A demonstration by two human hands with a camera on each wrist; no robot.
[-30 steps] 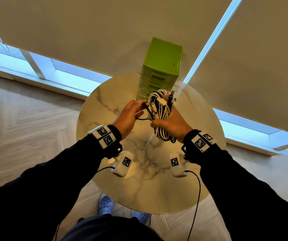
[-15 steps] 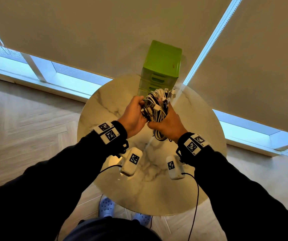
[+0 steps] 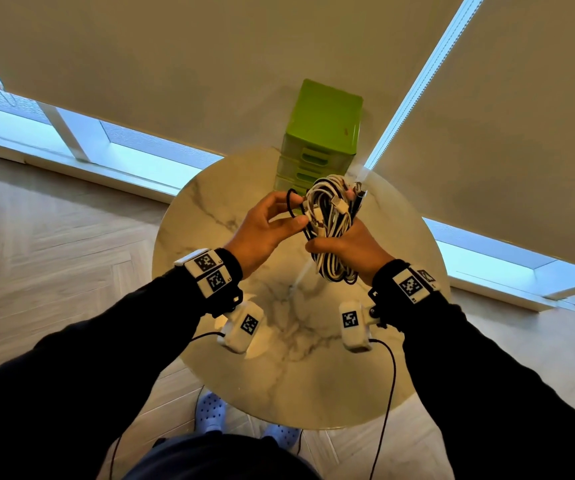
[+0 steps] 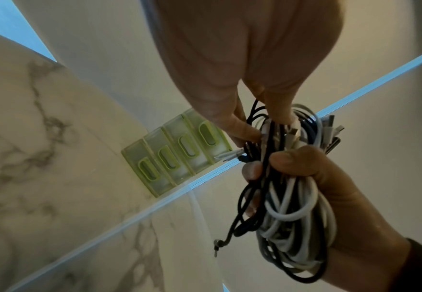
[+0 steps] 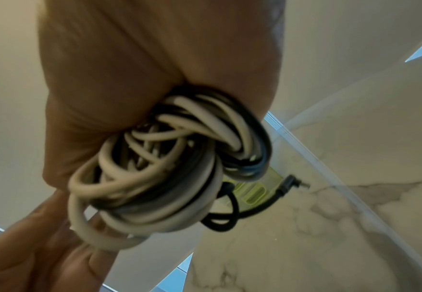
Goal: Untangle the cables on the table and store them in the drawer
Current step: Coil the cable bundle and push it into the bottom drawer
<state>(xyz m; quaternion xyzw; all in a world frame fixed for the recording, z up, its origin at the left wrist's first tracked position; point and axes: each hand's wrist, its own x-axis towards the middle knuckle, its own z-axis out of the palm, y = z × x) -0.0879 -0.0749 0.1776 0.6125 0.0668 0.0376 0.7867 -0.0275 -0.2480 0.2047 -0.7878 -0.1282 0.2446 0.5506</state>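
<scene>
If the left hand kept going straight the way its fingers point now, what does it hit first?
Most likely the cable bundle gripped by the right hand; the left hand already pinches a black strand at its edge. The green drawer unit stands farther back.

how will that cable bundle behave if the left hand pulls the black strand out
Likely floppy: the cable bundle sags in loops below the right hand. Probably snags, since the black strand the left hand pinches weaves among white ones.

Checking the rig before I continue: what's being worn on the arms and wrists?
Both arms wear dark long sleeves. Each wrist carries a black band with white blocks bearing black square-pattern markers, on the left wrist and the right wrist. A white marked camera pod hangs under each, trailing a thin black cable.
</scene>
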